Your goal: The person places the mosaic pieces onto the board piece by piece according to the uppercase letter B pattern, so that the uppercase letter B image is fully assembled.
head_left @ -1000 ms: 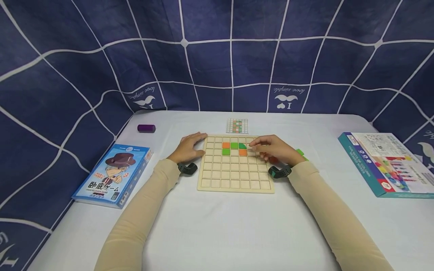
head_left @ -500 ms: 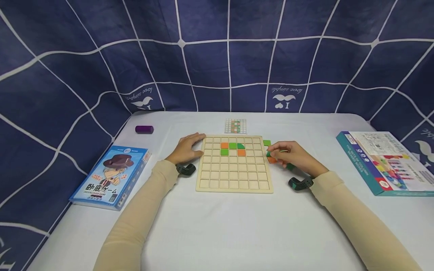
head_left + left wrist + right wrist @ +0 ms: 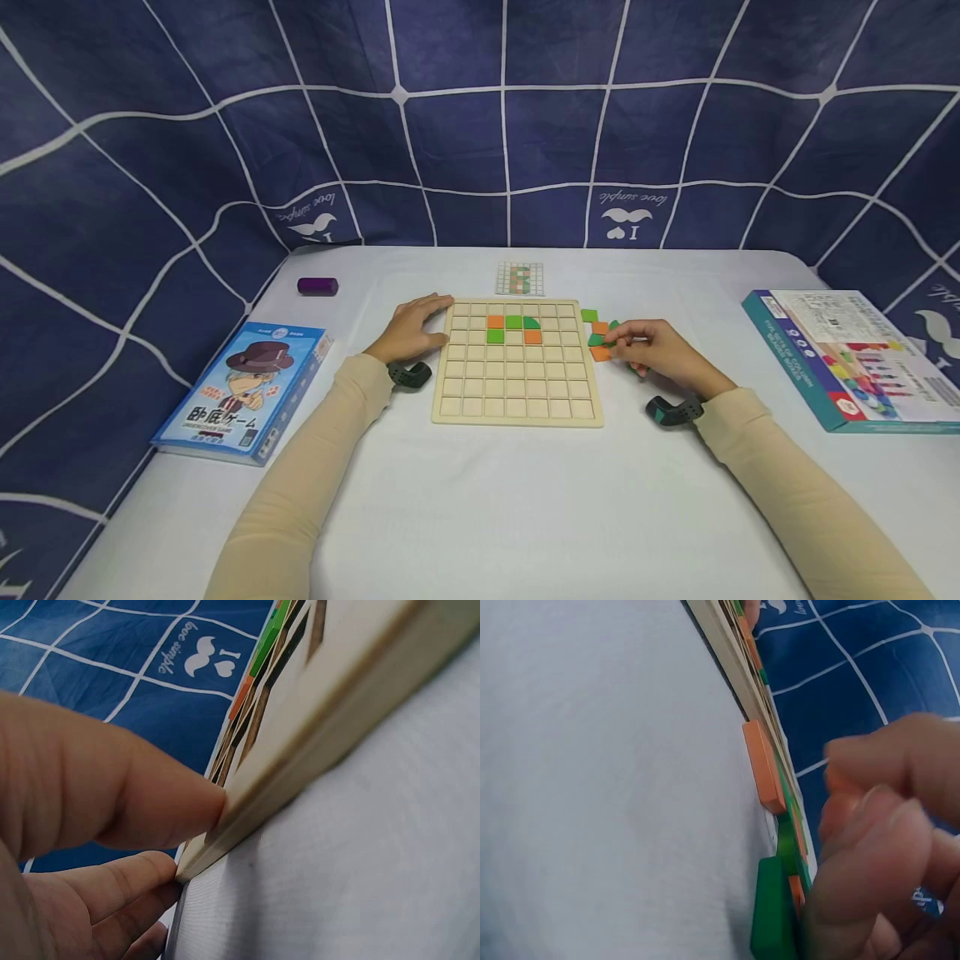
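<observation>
My left hand [image 3: 412, 327] rests against the left edge of a pale wooden grid board [image 3: 517, 392]. In the left wrist view its thumb [image 3: 172, 795] touches the board's rim [image 3: 322, 742]. Orange and green tiles fill a few upper cells, among them a rounded green tile [image 3: 531, 322]. Right of the board, my right hand [image 3: 656, 348] has bent fingers over loose green and orange tiles [image 3: 601, 353]. The right wrist view shows its blurred fingers above an orange tile [image 3: 763, 766] and a thick green tile [image 3: 772, 911]. An orange tint shows between the fingers; whether they pinch a tile is unclear.
A small pattern card [image 3: 519, 278] lies behind the board. A purple cylinder [image 3: 317, 287] sits at the back left, with a blue game box [image 3: 243, 387] in front of it. At the right lies a teal-edged box [image 3: 855, 358]. A blue curtain [image 3: 450, 133] hangs behind the table.
My right hand has left the board and moved right to the loose tiles, shifting slightly further right since. The rounded green tile stays in its cell. My left hand keeps its place.
</observation>
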Demonstrator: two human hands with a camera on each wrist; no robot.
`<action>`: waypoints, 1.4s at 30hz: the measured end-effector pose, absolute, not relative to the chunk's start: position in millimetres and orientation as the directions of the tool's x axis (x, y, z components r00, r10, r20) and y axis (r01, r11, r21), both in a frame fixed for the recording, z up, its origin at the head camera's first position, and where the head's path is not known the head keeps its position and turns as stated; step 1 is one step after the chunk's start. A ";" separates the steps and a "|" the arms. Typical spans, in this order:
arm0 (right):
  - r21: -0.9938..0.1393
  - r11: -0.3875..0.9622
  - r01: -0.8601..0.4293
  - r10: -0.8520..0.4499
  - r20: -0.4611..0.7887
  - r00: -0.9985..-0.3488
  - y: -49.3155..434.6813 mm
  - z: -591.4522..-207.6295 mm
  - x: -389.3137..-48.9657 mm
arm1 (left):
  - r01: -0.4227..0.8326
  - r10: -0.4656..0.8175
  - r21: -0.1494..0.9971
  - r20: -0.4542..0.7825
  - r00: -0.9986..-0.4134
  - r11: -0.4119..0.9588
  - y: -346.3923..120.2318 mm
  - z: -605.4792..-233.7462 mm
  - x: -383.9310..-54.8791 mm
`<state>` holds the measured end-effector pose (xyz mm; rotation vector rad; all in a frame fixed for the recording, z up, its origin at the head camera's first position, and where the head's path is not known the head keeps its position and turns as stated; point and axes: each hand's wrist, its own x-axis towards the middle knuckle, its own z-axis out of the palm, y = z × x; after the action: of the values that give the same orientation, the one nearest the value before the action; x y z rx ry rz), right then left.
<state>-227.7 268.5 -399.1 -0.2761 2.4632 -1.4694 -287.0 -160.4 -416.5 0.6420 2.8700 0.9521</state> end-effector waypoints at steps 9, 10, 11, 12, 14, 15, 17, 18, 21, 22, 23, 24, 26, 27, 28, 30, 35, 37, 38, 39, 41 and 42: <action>-0.829 0.551 -0.090 -0.301 -0.097 -0.949 264.3 -399.3 -225.5 | 0.377 0.405 0.585 0.089 -0.910 0.718 -161.5 -416.8 -286.8; -0.826 0.556 -0.087 -0.297 -0.100 -0.950 263.8 -399.0 -225.3 | 0.379 0.405 0.583 0.091 -0.910 0.719 -161.4 -416.7 -286.7; -0.821 0.563 -0.091 -0.298 -0.099 -0.949 263.7 -399.0 -225.3 | 0.378 0.405 0.584 0.090 -0.910 0.718 -161.4 -416.4 -286.4; -0.815 0.572 -0.093 -0.296 -0.099 -0.950 263.5 -398.8 -225.3 | 0.378 0.405 0.584 0.090 -0.910 0.719 -161.4 -416.2 -286.3; -0.802 0.589 -0.098 -0.293 -0.099 -0.951 263.4 -399.0 -225.6 | 0.374 0.404 0.585 0.086 -0.911 0.720 -161.5 -415.7 -286.1; -0.796 0.596 -0.102 -0.294 -0.099 -0.951 263.3 -399.1 -225.7 | 0.372 0.403 0.586 0.084 -0.911 0.720 -161.5 -415.6 -286.2; -0.785 0.610 -0.107 -0.294 -0.099 -0.951 263.0 -399.1 -225.8 | 0.369 0.401 0.588 0.080 -0.912 0.720 -161.8 -415.3 -286.3; -0.781 0.616 -0.106 -0.292 -0.101 -0.951 263.0 -399.2 -226.0 | 0.367 0.400 0.589 0.080 -0.913 0.720 -161.7 -415.3 -286.3; -0.771 0.628 -0.104 -0.290 -0.107 -0.951 263.0 -399.0 -226.0 | 0.364 0.397 0.594 0.080 -0.914 0.718 -161.6 -415.1 -286.0; -0.768 0.633 -0.102 -0.287 -0.109 -0.952 262.9 -398.8 -226.1 | 0.363 0.396 0.595 0.080 -0.915 0.717 -161.6 -415.0 -285.8; -0.764 0.637 -0.103 -0.285 -0.109 -0.952 262.9 -398.9 -226.1 | 0.362 0.395 0.596 0.080 -0.915 0.717 -161.6 -415.2 -285.8; -0.760 0.641 -0.104 -0.284 -0.109 -0.953 262.8 -398.8 -226.0 | 0.361 0.395 0.597 0.079 -0.915 0.717 -161.6 -415.2 -285.7; -0.754 0.647 -0.112 -0.285 -0.103 -0.953 262.8 -398.6 -225.9 | 0.363 0.397 0.597 0.080 -0.915 0.715 -161.6 -415.5 -285.6; -0.751 0.649 -0.118 -0.287 -0.098 -0.953 263.0 -398.8 -225.8 | 0.364 0.398 0.597 0.082 -0.914 0.715 -161.4 -415.7 -285.7; -0.749 0.650 -0.126 -0.290 -0.092 -0.952 263.2 -398.8 -225.8 | 0.365 0.398 0.596 0.082 -0.914 0.715 -161.5 -416.0 -285.9; -0.752 0.645 -0.137 -0.297 -0.082 -0.951 263.4 -398.6 -225.4 | 0.366 0.399 0.597 0.083 -0.913 0.714 -161.6 -416.2 -286.0; -0.773 0.616 -0.149 -0.314 -0.069 -0.947 262.5 -396.7 -224.0 | 0.367 0.400 0.594 0.082 -0.913 0.716 -162.0 -416.8 -286.1; -0.777 0.611 -0.154 -0.319 -0.063 -0.946 261.4 -395.1 -223.5 | 0.366 0.400 0.593 0.080 -0.913 0.717 -161.8 -416.2 -285.7; -0.777 0.609 -0.157 -0.321 -0.061 -0.945 260.8 -394.2 -223.6 | 0.365 0.399 0.593 0.079 -0.914 0.718 -161.8 -415.6 -285.4; -0.779 0.608 -0.155 -0.319 -0.061 -0.946 259.9 -393.2 -223.6 | 0.364 0.398 0.592 0.079 -0.914 0.719 -161.6 -415.2 -285.1; -0.786 0.600 -0.150 -0.322 -0.065 -0.944 257.1 -390.2 -223.6 | 0.364 0.398 0.590 0.078 -0.914 0.721 -161.3 -414.8 -285.2; -0.791 0.594 -0.145 -0.326 -0.072 -0.943 255.7 -388.8 -223.8 | 0.365 0.398 0.589 0.078 -0.914 0.721 -161.2 -414.7 -285.3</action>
<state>-223.8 255.7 -388.8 -0.3912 2.6130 -1.2687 -285.3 -161.2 -414.7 0.6355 2.8642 0.9622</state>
